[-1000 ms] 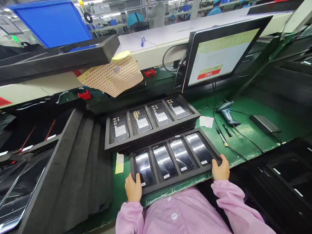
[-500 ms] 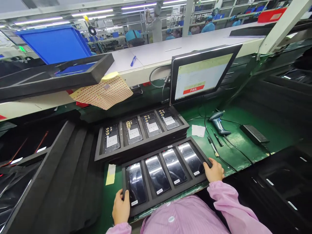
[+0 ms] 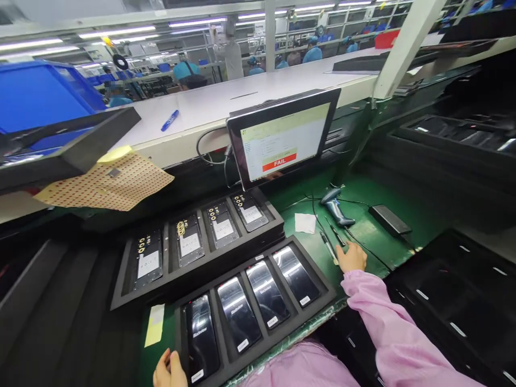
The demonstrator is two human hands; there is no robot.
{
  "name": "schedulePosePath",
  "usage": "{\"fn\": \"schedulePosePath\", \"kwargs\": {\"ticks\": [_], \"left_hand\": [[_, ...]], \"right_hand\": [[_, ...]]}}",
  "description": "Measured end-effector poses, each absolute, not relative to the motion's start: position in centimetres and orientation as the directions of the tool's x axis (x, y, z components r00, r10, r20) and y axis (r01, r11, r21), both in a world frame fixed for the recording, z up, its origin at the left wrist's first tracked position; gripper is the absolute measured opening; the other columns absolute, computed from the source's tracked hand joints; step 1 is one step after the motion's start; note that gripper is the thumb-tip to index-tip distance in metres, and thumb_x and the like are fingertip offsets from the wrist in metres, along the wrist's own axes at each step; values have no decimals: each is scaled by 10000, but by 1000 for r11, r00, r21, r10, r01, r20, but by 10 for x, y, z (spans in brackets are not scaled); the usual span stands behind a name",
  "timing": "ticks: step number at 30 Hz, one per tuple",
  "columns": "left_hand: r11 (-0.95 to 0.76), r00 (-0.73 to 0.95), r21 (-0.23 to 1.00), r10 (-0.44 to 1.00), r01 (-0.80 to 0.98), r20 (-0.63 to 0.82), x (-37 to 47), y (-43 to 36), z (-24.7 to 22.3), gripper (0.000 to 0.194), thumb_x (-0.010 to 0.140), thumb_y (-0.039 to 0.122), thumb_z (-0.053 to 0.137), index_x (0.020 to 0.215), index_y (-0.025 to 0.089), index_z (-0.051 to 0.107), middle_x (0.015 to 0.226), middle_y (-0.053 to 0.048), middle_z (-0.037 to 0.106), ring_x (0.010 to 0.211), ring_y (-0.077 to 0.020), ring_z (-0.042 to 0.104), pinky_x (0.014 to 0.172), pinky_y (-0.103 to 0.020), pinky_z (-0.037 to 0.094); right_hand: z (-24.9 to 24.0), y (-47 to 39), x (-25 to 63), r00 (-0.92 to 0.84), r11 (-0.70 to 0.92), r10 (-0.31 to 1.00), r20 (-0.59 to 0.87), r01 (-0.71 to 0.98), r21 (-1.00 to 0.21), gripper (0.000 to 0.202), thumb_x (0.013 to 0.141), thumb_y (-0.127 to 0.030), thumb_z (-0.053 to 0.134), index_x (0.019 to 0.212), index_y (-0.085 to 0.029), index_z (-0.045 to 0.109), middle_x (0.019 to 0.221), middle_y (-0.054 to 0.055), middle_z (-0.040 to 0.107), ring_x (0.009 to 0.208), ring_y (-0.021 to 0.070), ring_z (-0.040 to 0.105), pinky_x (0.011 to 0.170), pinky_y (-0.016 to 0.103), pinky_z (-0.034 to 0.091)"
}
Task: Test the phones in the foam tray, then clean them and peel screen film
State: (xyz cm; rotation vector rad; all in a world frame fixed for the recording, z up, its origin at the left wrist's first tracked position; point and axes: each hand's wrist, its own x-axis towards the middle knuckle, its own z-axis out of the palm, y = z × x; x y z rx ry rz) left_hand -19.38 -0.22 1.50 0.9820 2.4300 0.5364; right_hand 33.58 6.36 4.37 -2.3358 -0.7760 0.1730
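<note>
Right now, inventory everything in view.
front tray: 1, black, bench front
phones: 4, black, front tray
tray stack: 1, black, behind front tray
labelled units: 4, grey, tray stack
monitor: 1, black, centre
scanner: 1, blue-grey, bench right
slim tools: 2, partly dark, near scanner
block: 1, black, bench right
paper: 1, white, bench
slip: 1, yellow-white, by front tray
dotted sheet: 1, cream, ledge
pen: 1, blue, ledge
bin: 1, blue, left
side trays: several, black, sides
bench: 1, green, foreground
ledge: 1, white, behind monitor
people: several, blue caps, background
sleeve: 1, pink, right arm
left hand: 1, bare, beside front tray
right hand: 1, bare, at slim tools
</note>
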Motion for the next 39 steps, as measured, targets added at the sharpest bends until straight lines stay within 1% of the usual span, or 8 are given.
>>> {"fn": "schedulePosePath", "kwargs": {"ticks": [7,10,14,21,24,28,35,39], "left_hand": [[453,-728,697,670,556,145,-190,83,118,614,799,443,384,1277,59,415,1240,-199,474,1215,-283,423,1053,-421,302],[516,-776,711,627,477,65,-198,127,146,611,756,403,487,1248,42,449,1257,-221,484,1236,-330,403,1039,-444,305],[548,-806,730,591,408,6,-208,145,151,368,694,286,534,1007,108,611,1045,-181,619,1081,-351,532,945,-480,378],[524,-843,808,534,270,-65,-201,75,136,334,560,265,557,879,174,601,872,-66,634,862,-243,591,767,-369,467],[504,-767,864,554,-2,-324,-194,25,123,383,483,248,535,858,182,584,677,10,583,572,-153,528,492,-259,418],[469,-561,814,593,-343,-578,-182,-32,101,266,400,211,530,660,165,558,539,46,510,502,-109,445,452,-207,339],[547,-626,830,610,-111,-486,-164,-66,55,278,476,274,453,689,161,591,554,30,509,586,-141,467,524,-227,360],[616,-632,787,613,8,-474,-164,-70,39,303,517,266,434,729,161,623,623,2,526,624,-168,491,574,-269,400]], "right_hand": [[103,155,270,492,-252,863,113,614,-748,521,767,-418,430,1197,-135,511,1248,130,536,1159,237,473,996,367,339],[122,195,235,377,-213,925,45,613,-761,452,762,-428,458,1089,-152,605,1110,117,629,1025,244,567,890,349,420],[135,212,215,290,-244,954,-71,619,-746,281,674,-272,519,874,-167,686,799,84,689,770,241,619,690,310,453],[137,140,245,239,-259,961,-141,592,-763,392,614,-295,464,907,-160,686,811,54,688,797,234,611,704,305,461],[115,86,268,339,-317,920,-194,359,-878,518,521,-329,534,998,-164,653,1000,56,680,904,255,608,761,317,485],[82,19,287,497,-487,771,-399,56,-872,625,462,-413,674,1042,-189,616,1036,73,674,917,273,617,741,339,526],[55,-20,292,624,-640,653,-429,151,-754,653,416,-520,692,950,-143,675,990,97,695,1025,336,577,883,405,472],[37,-22,297,633,-629,686,-359,270,-729,606,455,-540,648,909,-142,694,863,93,705,915,327,608,790,408,490]]}}
